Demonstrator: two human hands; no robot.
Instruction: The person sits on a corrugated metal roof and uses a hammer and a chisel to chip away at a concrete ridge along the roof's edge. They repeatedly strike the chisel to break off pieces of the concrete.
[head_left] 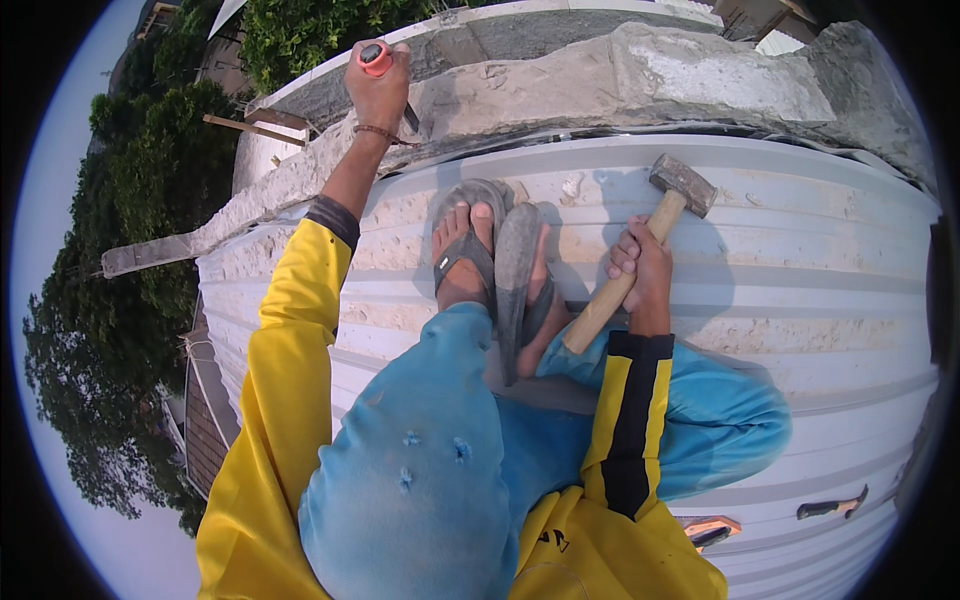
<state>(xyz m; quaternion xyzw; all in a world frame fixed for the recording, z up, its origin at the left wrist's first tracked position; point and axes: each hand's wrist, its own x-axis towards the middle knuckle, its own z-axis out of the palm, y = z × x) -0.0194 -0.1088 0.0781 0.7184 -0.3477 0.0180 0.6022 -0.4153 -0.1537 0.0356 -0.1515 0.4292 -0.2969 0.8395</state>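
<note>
My left hand (378, 98) is closed around a chisel (375, 60) with an orange-red grip and a dark round end facing up. Part of its dark shaft shows beside the wrist, close to the rough concrete wall (540, 85); the tip is hard to make out. In my right hand (648, 268) is a club hammer (598, 312), gripped partway along its pale wooden handle. Its worn metal head (683, 185) is raised over the roofing sheets, well apart from the chisel. A brown cord circles my left wrist.
Ribbed metal roofing (820, 345), strewn with grit and dust, lies under my sandalled feet (465, 240). A dark-handled tool (833, 503) and an orange-handled tool (712, 528) rest at the lower right. Past the roof edge at left stand trees (130, 270).
</note>
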